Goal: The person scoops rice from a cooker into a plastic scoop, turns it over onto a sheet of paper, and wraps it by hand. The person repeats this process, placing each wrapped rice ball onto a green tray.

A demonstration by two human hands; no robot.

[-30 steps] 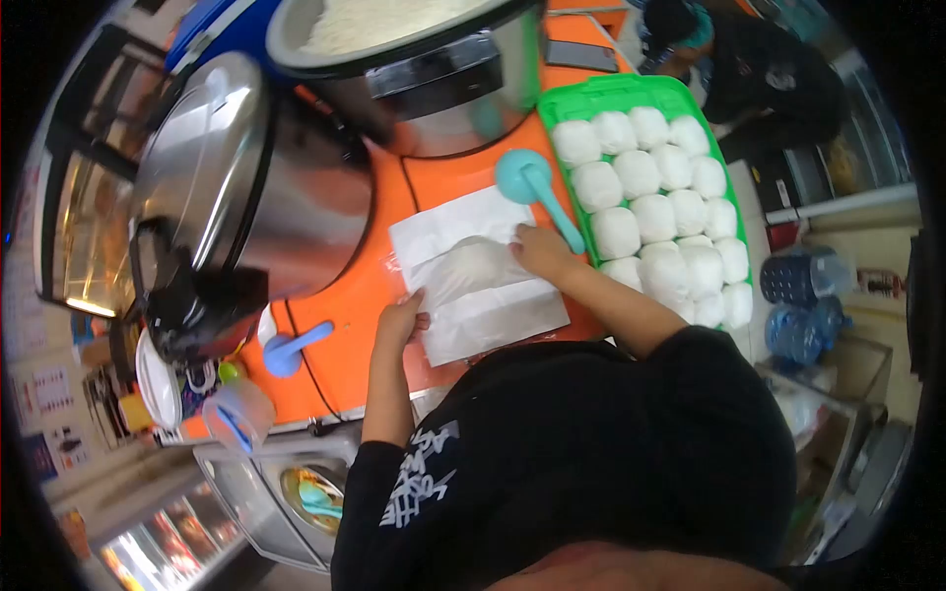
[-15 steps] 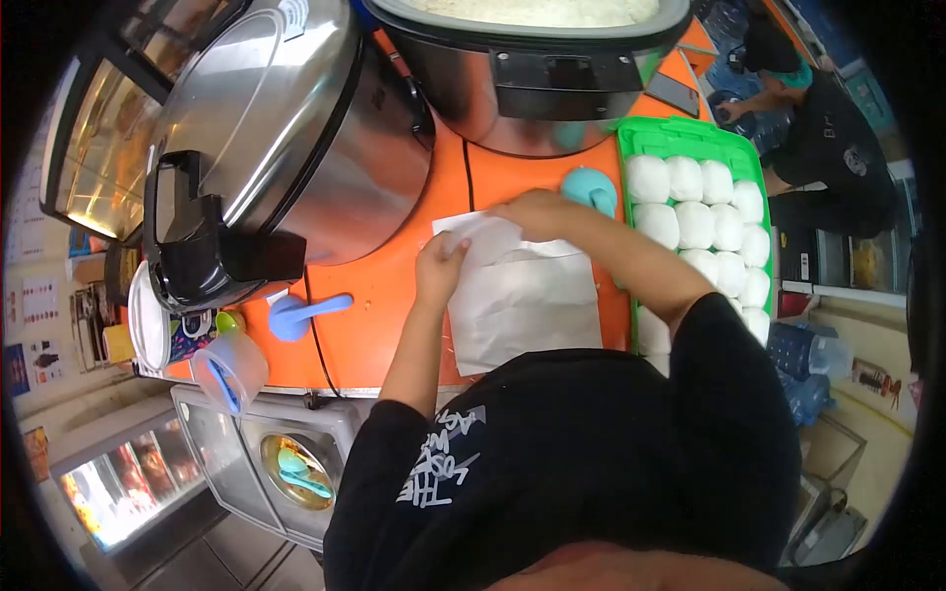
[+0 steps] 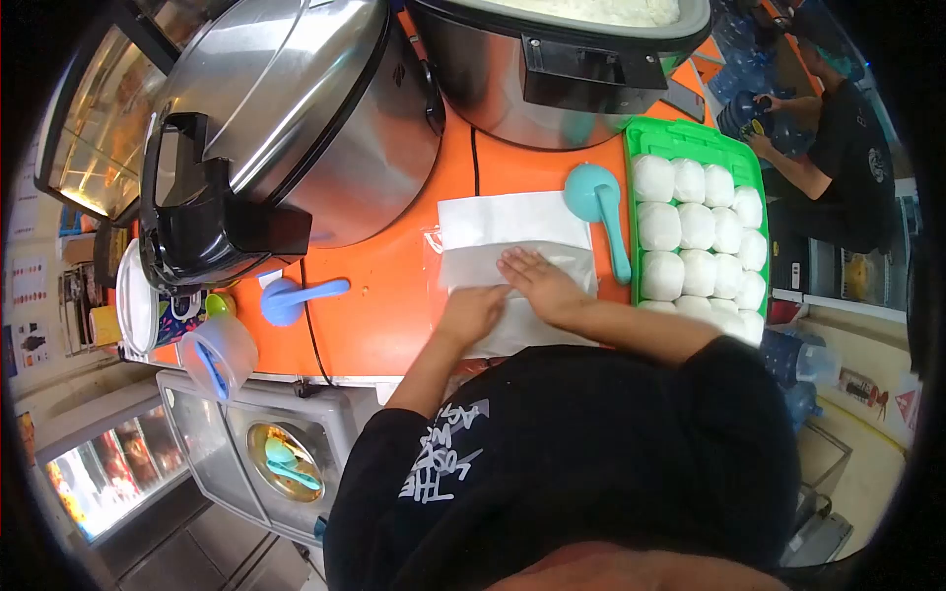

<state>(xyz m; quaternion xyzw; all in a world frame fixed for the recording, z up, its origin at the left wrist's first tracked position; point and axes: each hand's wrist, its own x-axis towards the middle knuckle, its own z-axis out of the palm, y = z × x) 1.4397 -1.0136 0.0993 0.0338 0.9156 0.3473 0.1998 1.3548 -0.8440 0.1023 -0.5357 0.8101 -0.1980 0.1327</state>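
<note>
White paper sheets (image 3: 512, 219) lie on the orange table in front of me, with a greyer sheet across their middle. My right hand (image 3: 542, 286) rests flat on this paper, fingers spread and holding nothing. Just left of it, my left hand (image 3: 473, 313) is low over the paper; its fingers are smeared and partly hidden. A teal scoop (image 3: 593, 192) with a long handle lies at the paper's right edge. Farther left on the table lies a blue scoop (image 3: 284, 301).
A large lidded steel rice cooker (image 3: 345, 148) stands at left; an open cooker (image 3: 473, 74) holding rice stands behind. A green tray (image 3: 645, 138) of wrapped white portions is at right. A clear tub (image 3: 232, 355) sits at the table edge. A co-worker (image 3: 838, 148) handles a water jug.
Both hands have come down and nearer to me, from lifting a paper edge to lying over the sheets. My right hand has let go and spread its fingers. The teal scoop is uncovered.
</note>
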